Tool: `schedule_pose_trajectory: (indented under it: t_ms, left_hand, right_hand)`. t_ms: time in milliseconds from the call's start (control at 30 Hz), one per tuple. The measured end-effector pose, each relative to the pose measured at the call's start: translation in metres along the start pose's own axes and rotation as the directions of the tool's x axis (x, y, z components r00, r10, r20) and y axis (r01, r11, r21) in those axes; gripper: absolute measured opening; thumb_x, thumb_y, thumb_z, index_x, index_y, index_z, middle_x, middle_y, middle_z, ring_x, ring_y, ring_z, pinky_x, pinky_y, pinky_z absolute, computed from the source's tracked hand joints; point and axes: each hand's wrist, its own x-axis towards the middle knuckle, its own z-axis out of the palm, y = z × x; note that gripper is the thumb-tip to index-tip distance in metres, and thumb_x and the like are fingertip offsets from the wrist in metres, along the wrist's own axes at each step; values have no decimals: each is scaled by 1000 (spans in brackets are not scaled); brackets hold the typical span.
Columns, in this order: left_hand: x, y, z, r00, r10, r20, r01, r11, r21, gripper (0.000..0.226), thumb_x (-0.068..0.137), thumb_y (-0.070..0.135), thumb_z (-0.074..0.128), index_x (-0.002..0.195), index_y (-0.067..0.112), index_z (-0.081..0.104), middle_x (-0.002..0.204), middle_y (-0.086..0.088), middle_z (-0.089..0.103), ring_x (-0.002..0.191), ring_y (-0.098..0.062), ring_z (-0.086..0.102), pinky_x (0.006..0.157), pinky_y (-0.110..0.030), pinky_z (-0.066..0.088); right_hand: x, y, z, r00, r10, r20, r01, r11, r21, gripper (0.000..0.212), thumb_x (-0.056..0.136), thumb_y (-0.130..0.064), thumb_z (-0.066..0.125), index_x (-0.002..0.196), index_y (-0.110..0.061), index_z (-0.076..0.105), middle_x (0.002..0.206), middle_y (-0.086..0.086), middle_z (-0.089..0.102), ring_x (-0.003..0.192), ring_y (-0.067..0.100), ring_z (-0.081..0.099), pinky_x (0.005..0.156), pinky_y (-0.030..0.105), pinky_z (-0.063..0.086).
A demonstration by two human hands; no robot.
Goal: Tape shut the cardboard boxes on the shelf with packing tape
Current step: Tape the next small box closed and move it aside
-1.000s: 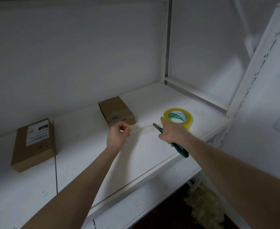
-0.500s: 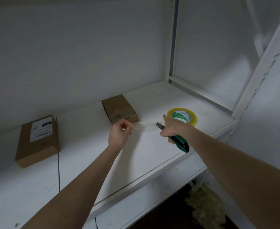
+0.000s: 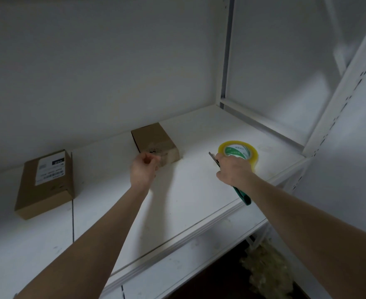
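Far left of the shelf (image 3: 199, 197), approx. mid-depth: labelled cardboard box (image 3: 45, 183), lying flat, white shipping label facing up. No tape seam can be made out on it, so prob. not done yet. Can't be sure at this res.

Centre, at the shelf's back edge against the wall: small plain cardboard box (image 3: 151, 138), flat, its near end toward the person. A glossy patch shows on that near end, poss. tape already on, but too blurred to call.

Left hand (image 3: 144, 169) hovers right at that near end, fingers curled in w/ thumb meeting them in a pinch. It looks to hold a clear tape strip (image 3: 162, 156), faint & motion-blurred. Whether the strip touches the box yet: can't tell.

Right of centre, right hand (image 3: 233, 169) is wrapped firmly round a green utility knife (image 3: 243, 196). The blade end pokes out past the knuckles, and the handle tail points back over the shelf's front edge. Just behind that hand, toward the shelf's right front corner: packing tape roll (image 3: 240, 150), flat on its side, yellowish w/ green-white core.

Judgement: task is early on. No strip runs from hand to roll, so it seems cut free. Step in hand = laying it over the small box's closure & rubbing it down. Left after that: any further strips for this box, then the labelled box in full.
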Motion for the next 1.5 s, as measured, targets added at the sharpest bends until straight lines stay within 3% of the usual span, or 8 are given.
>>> schedule_pose_trajectory:
  t_ms: [167, 533, 667, 867, 1000, 1167, 1500]
  left_hand:
    - [-3, 9, 13, 1000, 5, 14, -4, 999, -49, 18, 91, 16, 60, 74, 18, 54, 69, 0, 57, 66, -14, 54, 55, -25, 43]
    - [-2, 30, 50, 998, 45, 46, -43, 998, -38, 18, 88, 10, 58, 72, 19, 56, 67, 1, 59, 64, -13, 56, 50, -19, 42]
    - [4, 47, 70, 997, 42, 59, -35, 992, -120, 15, 89, 13, 62, 76, 16, 56, 72, 0, 60, 59, -10, 59, 51, -23, 43]
    - [12, 66, 85, 996, 79, 30, -76, 991, -110, 15, 89, 18, 64, 76, 20, 56, 77, 1, 62, 63, -7, 62, 52, -22, 43]
    - [22, 82, 87, 994, 95, 45, -88, 987, -137, 16, 88, 16, 65, 75, 17, 57, 70, -1, 60, 49, -1, 58, 53, -22, 44]
    - [27, 69, 78, 999, -2, 46, 10, 984, -176, 14, 88, 17, 65, 78, 12, 57, 65, -3, 57, 52, -12, 54, 47, -22, 40]
    - [19, 58, 84, 999, 4, 39, 1, 992, -122, 10, 89, 18, 65, 81, 14, 59, 72, -2, 61, 59, -10, 58, 46, -15, 43]
  right_hand:
    - [11, 12, 1, 998, 40, -41, -42, 999, -30, 38, 98, -20, 45, 135, -17, 39, 118, 11, 61, 108, 32, 61, 77, 35, 47]
    - [43, 48, 0, 995, 99, -31, -96, 992, 82, 38, 96, -14, 50, 133, -12, 39, 118, 14, 60, 109, 33, 60, 82, 38, 49]
    - [46, 59, 1, 986, 154, -67, -148, 985, 91, 43, 95, -12, 52, 136, -8, 39, 129, 16, 48, 114, 32, 57, 87, 38, 50]
    - [51, 72, 13, 989, 114, -90, -103, 988, 112, 41, 98, -12, 52, 137, -7, 40, 137, 15, 40, 113, 31, 58, 89, 37, 49]
    - [56, 77, 14, 989, 115, -92, -102, 986, 131, 44, 97, -11, 53, 138, -6, 37, 142, 14, 32, 115, 31, 56, 89, 37, 48]
    - [62, 81, 19, 992, 77, -97, -65, 991, 119, 44, 96, -13, 55, 136, -8, 37, 141, 12, 34, 120, 29, 51, 91, 36, 48]
    - [60, 81, 22, 984, 99, -147, -70, 979, 193, 52, 92, -6, 59, 137, -9, 34, 141, 12, 36, 114, 33, 56, 84, 35, 49]
